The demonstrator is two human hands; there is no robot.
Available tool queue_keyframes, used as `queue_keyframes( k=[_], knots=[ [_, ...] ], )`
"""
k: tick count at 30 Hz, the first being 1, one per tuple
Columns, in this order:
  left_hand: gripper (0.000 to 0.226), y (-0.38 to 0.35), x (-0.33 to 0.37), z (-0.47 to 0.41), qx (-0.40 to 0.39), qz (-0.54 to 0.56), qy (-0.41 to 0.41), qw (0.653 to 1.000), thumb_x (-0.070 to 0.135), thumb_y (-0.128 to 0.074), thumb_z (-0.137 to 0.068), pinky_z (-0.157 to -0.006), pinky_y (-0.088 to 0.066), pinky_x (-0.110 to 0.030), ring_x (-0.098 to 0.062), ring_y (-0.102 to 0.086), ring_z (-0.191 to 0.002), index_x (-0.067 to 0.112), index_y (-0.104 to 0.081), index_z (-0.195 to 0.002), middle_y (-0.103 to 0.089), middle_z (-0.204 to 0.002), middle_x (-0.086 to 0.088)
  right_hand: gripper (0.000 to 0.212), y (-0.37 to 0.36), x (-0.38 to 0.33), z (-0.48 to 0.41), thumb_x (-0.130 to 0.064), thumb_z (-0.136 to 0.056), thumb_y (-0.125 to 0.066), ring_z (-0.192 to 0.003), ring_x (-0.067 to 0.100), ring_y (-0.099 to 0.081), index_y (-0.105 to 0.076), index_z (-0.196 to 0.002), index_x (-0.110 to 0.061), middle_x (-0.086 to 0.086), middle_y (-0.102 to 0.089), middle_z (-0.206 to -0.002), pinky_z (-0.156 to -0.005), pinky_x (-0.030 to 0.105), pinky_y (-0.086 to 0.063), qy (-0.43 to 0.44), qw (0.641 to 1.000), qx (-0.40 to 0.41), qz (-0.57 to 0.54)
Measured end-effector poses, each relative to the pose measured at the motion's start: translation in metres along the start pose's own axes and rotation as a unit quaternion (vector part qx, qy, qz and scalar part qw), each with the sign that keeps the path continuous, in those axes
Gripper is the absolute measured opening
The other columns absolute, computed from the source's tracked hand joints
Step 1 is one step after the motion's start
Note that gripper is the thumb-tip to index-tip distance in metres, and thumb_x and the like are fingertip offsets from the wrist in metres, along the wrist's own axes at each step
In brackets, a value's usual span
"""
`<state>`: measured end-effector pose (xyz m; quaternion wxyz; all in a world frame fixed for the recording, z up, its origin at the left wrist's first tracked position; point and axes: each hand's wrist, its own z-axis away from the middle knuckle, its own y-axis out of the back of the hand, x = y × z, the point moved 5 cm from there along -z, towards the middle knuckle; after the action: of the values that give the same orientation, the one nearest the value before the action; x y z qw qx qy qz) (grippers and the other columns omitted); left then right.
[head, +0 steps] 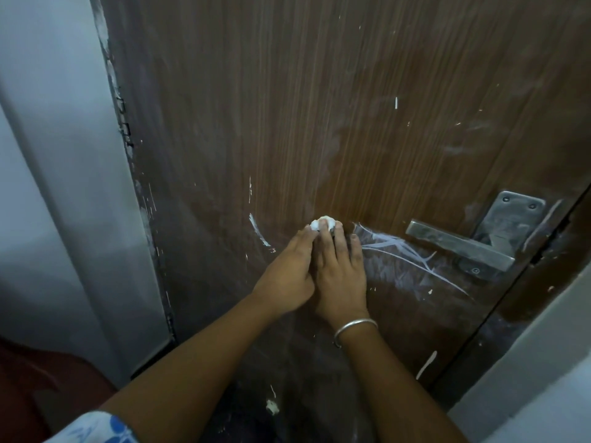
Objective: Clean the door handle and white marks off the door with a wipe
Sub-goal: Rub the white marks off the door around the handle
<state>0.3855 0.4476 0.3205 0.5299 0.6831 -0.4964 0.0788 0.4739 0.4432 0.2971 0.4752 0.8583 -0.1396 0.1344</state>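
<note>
Thumbs are hidden on both hands, and only a crumpled white bit of the wipe (323,222) shows past the fingertips, on the door (287,107) well left of the door handle (460,246). The left hand (287,270) and right hand (340,276) lie side by side, touching, fingers straight, pressing the wad to the wood. White marks (399,247) streak between the right hand and the handle. A bangle (353,329) rings the right wrist.

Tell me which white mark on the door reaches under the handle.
The tangle of long crossing scratches beside the right hand; the curved streak lies left of the left hand.
</note>
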Motion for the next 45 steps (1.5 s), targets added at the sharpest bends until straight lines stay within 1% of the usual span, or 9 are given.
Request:
queue_keyframes(
  k=[6, 9, 13, 19, 23, 26, 33, 39, 45],
  knots=[
    [0.071, -0.005, -0.003, 0.004, -0.025, -0.02, 0.024, 0.999, -0.005, -0.049, -0.083, -0.118, -0.017, -0.029, -0.013, -0.014, -0.145, 0.008, -0.019, -0.147, -0.017, -0.157, -0.008, 0.093, 0.002, 0.02, 0.014, -0.042, -0.072, -0.069, -0.141, 0.037, -0.017, -0.025, -0.144, -0.002, 0.019, -0.018, -0.154, -0.113, 0.05, 0.001, -0.128, 0.988, 0.035, -0.073],
    [0.073, -0.005, -0.002, 0.004, -0.034, -0.029, 0.025, 0.999, -0.004, -0.051, -0.083, -0.118, -0.016, -0.028, -0.013, -0.013, -0.145, 0.009, -0.018, -0.148, -0.016, -0.157, -0.007, 0.099, 0.003, 0.017, 0.013, -0.047, -0.069, -0.067, -0.14, 0.04, -0.017, -0.024, -0.143, 0.001, 0.022, -0.018, -0.153, -0.113, 0.052, -0.004, -0.114, 0.989, 0.029, -0.085],
    [0.074, -0.006, 0.0, 0.001, -0.032, -0.027, 0.027, 0.999, -0.006, -0.049, -0.081, -0.118, -0.015, -0.03, -0.015, -0.013, -0.145, 0.008, -0.019, -0.147, -0.015, -0.157, -0.008, 0.1, 0.005, 0.03, 0.019, -0.051, -0.069, -0.068, -0.142, 0.036, -0.015, -0.023, -0.145, -0.003, 0.016, -0.018, -0.155, -0.112, 0.051, 0.004, -0.101, 0.991, 0.032, -0.082],
    [0.073, -0.01, 0.01, 0.002, -0.025, -0.016, 0.017, 0.999, -0.008, -0.046, -0.079, -0.112, -0.011, -0.02, -0.015, -0.014, -0.144, 0.009, -0.024, -0.145, -0.018, -0.157, -0.01, 0.099, 0.007, 0.051, 0.041, -0.052, -0.073, -0.065, -0.14, 0.04, -0.016, -0.021, -0.143, 0.001, 0.02, -0.016, -0.154, -0.11, 0.053, 0.003, -0.207, 0.971, 0.045, -0.111],
    [0.065, -0.012, 0.024, 0.002, -0.021, 0.029, 0.032, 0.999, -0.007, -0.048, -0.073, -0.112, -0.018, -0.025, -0.016, -0.017, -0.144, 0.014, -0.039, -0.134, -0.027, -0.153, -0.012, 0.103, 0.012, 0.044, 0.036, -0.05, -0.07, -0.067, -0.141, 0.041, -0.013, -0.019, -0.144, 0.002, 0.02, -0.012, -0.155, -0.111, 0.051, 0.002, -0.156, 0.979, 0.018, -0.13],
    [0.064, -0.02, 0.039, 0.004, -0.019, 0.052, 0.044, 0.997, -0.008, -0.044, -0.075, -0.108, -0.013, -0.019, -0.015, -0.013, -0.144, 0.013, -0.038, -0.135, -0.027, -0.152, -0.012, 0.099, 0.012, 0.049, 0.04, -0.041, -0.068, -0.069, -0.142, 0.038, -0.014, -0.022, -0.144, 0.0, 0.016, -0.014, -0.156, -0.112, 0.052, 0.001, -0.106, 0.989, 0.006, -0.108],
    [0.073, -0.027, 0.051, 0.012, -0.038, 0.073, 0.064, 0.995, -0.006, -0.043, -0.086, -0.11, -0.004, -0.02, -0.012, 0.003, -0.145, 0.013, -0.012, -0.149, -0.002, -0.159, -0.003, 0.092, 0.017, 0.088, 0.068, -0.047, -0.078, -0.062, -0.141, 0.036, -0.018, -0.02, -0.145, -0.001, 0.02, -0.018, -0.154, -0.11, 0.057, -0.005, -0.275, 0.952, 0.047, -0.129],
    [0.071, -0.018, 0.042, 0.013, -0.006, 0.085, 0.096, 0.992, -0.004, -0.044, -0.088, -0.117, -0.006, -0.029, -0.012, 0.001, -0.145, 0.015, -0.014, -0.15, -0.004, -0.159, -0.001, 0.096, 0.018, 0.087, 0.067, -0.051, -0.079, -0.059, -0.144, 0.034, -0.008, -0.012, -0.146, 0.0, 0.021, -0.01, -0.155, -0.112, 0.052, 0.0, -0.262, 0.949, 0.049, -0.169],
    [0.071, -0.018, 0.03, 0.025, 0.01, 0.187, 0.136, 0.973, -0.007, -0.046, -0.087, -0.12, -0.013, -0.042, -0.012, -0.002, -0.145, 0.02, -0.021, -0.148, -0.004, -0.159, 0.003, 0.094, 0.008, 0.089, 0.086, -0.04, -0.073, -0.07, -0.14, 0.04, -0.019, -0.024, -0.143, 0.002, 0.022, -0.016, -0.154, -0.11, 0.056, -0.011, -0.242, 0.96, 0.029, -0.141]
  ],
)
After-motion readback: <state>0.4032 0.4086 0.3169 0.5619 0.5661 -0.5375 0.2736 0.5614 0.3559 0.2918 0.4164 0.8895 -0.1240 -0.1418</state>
